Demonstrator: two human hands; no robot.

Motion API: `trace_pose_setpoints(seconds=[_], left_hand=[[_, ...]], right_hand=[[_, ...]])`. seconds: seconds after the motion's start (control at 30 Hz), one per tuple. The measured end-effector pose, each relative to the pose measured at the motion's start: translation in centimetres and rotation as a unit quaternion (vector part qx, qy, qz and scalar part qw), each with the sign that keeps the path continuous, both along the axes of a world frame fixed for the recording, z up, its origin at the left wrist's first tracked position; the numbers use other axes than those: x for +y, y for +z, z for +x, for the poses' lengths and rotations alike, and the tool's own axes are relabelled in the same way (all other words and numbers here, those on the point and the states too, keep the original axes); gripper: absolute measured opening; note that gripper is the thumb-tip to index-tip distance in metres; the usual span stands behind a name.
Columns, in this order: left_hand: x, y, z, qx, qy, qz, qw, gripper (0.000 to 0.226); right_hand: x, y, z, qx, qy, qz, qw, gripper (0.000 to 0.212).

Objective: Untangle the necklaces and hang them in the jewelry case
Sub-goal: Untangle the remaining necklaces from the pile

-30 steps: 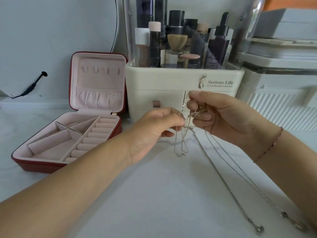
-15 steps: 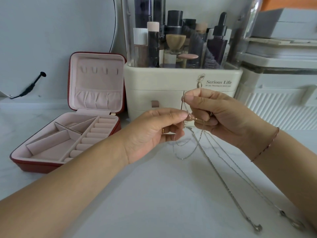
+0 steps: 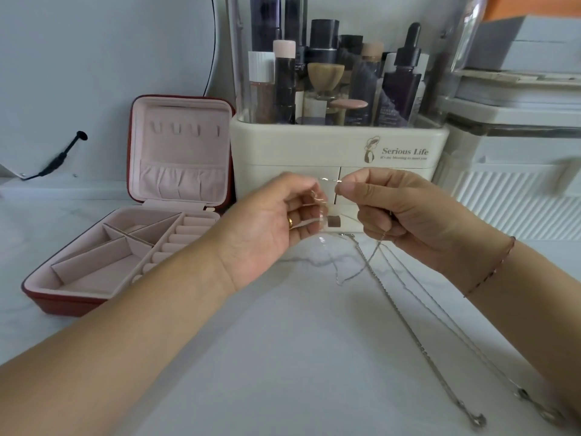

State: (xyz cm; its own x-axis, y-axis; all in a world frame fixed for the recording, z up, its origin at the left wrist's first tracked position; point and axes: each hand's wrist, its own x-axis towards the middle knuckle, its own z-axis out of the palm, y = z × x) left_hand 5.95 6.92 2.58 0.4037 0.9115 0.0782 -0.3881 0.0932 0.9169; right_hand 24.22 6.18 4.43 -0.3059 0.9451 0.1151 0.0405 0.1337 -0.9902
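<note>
A thin silver necklace chain (image 3: 351, 275) is stretched between my hands above the white table. My left hand (image 3: 276, 221) pinches one end with fingertips, a gold ring on one finger. My right hand (image 3: 396, 212) pinches the other end and holds more chain in its curled fingers. Two longer silver necklaces (image 3: 418, 347) trail from my right hand down the table to clasps at the lower right. The red jewelry case (image 3: 132, 247) stands open at the left, its pink lid upright with a row of small hooks (image 3: 185, 129) and a pocket. Nothing hangs on the hooks.
A cream cosmetics organiser (image 3: 339, 158) full of bottles and brushes stands right behind my hands. White storage boxes (image 3: 518, 146) are stacked at the right. A round mirror's edge and a black stand (image 3: 59, 158) sit at the far left.
My hands have risen and drawn apart, pulling a short stretch of chain taut between them. The hanging loop below has shifted and now droops lower toward the table.
</note>
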Motion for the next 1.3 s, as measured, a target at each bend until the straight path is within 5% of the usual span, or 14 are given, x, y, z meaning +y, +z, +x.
trace_pose_setpoints(seconds=[0.33, 0.5, 0.67, 0.87, 1.07, 1.2, 1.3], left_hand=[[0.5, 2.5, -2.9, -0.155, 0.033, -0.051, 0.986, 0.013], [0.3, 2.6, -2.7, -0.16, 0.048, -0.057, 0.984, 0.014], [0.9, 1.6, -2.7, 0.039, 0.118, -0.015, 0.992, 0.018], [0.8, 0.9, -2.4, 0.227, 0.203, 0.066, 0.95, 0.023], [0.4, 0.0, -2.2, 0.451, 0.243, 0.198, 0.836, 0.041], [0.3, -0.7, -1.8, 0.499, 0.24, 0.232, 0.8, 0.042], [0.3, -0.9, -1.6, 0.477, 0.232, 0.24, 0.813, 0.029]], right_hand=[[0.2, 0.3, 0.5, -0.071, -0.027, -0.004, 0.997, 0.026], [0.1, 0.4, 0.3, -0.093, -0.018, -0.015, 0.995, 0.033], [0.7, 0.2, 0.9, 0.005, 0.017, -0.032, 0.999, 0.021], [1.0, 0.3, 1.3, 0.062, 0.011, -0.022, 0.998, 0.02], [0.9, 0.3, 1.0, 0.083, 0.022, -0.01, 0.996, 0.026], [0.6, 0.5, 0.6, 0.122, 0.049, -0.011, 0.991, 0.022], [0.4, 0.5, 0.4, 0.131, 0.065, -0.01, 0.989, 0.018]])
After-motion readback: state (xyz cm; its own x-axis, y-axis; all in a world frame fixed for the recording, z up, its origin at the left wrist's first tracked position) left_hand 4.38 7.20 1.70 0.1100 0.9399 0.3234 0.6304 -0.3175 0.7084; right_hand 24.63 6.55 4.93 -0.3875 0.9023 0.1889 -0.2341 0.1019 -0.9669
